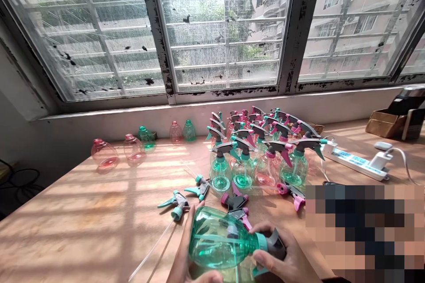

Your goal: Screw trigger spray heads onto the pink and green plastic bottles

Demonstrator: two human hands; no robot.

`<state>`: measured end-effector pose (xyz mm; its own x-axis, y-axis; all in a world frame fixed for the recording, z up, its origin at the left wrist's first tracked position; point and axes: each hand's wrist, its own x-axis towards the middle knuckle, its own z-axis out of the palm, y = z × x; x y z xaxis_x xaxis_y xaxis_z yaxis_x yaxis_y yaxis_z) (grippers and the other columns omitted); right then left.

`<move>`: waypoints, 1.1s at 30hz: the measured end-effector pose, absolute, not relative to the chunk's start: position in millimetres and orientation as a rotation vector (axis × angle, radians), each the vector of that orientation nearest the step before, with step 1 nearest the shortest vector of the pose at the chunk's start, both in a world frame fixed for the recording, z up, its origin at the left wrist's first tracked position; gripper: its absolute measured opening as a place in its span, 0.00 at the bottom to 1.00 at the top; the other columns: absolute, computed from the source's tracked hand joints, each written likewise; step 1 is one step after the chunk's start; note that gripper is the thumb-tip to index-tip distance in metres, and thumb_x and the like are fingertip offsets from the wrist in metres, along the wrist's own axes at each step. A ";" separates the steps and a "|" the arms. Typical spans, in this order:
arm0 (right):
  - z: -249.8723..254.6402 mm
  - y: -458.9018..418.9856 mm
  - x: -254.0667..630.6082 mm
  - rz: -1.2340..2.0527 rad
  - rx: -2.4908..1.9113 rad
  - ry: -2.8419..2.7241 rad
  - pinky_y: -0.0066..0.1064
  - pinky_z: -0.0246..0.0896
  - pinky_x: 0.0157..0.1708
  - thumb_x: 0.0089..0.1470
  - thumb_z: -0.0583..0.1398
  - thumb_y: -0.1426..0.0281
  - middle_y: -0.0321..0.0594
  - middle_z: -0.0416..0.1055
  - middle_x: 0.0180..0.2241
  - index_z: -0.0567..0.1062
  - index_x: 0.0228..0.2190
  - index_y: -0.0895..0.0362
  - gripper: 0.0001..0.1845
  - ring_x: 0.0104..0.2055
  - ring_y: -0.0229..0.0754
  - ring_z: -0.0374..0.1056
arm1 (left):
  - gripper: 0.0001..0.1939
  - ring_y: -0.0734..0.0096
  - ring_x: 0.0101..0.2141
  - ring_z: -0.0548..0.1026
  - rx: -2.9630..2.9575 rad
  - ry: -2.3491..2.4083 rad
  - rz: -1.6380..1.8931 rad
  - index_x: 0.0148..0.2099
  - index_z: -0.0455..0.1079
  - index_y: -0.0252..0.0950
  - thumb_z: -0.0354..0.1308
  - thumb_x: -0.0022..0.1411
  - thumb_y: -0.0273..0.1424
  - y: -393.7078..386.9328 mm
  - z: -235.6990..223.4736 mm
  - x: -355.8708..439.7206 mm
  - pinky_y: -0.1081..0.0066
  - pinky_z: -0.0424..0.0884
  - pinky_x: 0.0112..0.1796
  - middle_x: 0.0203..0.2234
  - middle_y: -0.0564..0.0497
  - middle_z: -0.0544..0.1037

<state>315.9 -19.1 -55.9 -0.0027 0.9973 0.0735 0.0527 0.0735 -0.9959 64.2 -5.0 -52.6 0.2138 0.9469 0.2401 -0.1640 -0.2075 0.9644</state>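
A clear green spray bottle [217,241] lies on its side in the air above the table's near edge, its base to the left. My left hand [183,247] is wrapped around the body near the base. My right hand [288,254] grips the dark grey spray head [276,244] and its teal collar [261,242] at the bottle's neck. A dip tube shows inside the bottle. Just beyond it lie loose pink-and-grey spray heads [234,201]. Teal-and-grey spray heads [177,207] rest to the left, one with a long thin tube.
Several bottles with spray heads [244,172] stand grouped at the back middle. Bottles without heads [134,150] stand at the back left. A white power strip [358,163] and a cardboard box [385,121] are on the right. A pixelated patch covers the lower right.
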 end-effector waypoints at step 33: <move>-57.7 -18.8 314.4 1.241 -1.124 -1.212 0.29 0.66 0.25 0.46 0.72 0.45 0.33 0.66 0.23 0.80 0.40 0.55 0.29 0.25 0.42 0.66 | 0.51 0.37 0.70 0.60 1.441 0.934 1.242 0.76 0.52 0.50 0.72 0.58 0.45 -4.4 -41.6 62.9 0.50 0.66 0.64 0.73 0.45 0.62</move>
<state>314.4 -18.8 -57.7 -0.0393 0.9987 0.0334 -0.0571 0.0312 -0.9979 62.9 -4.4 -41.6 0.1822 0.9560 0.2300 -0.0441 -0.2257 0.9732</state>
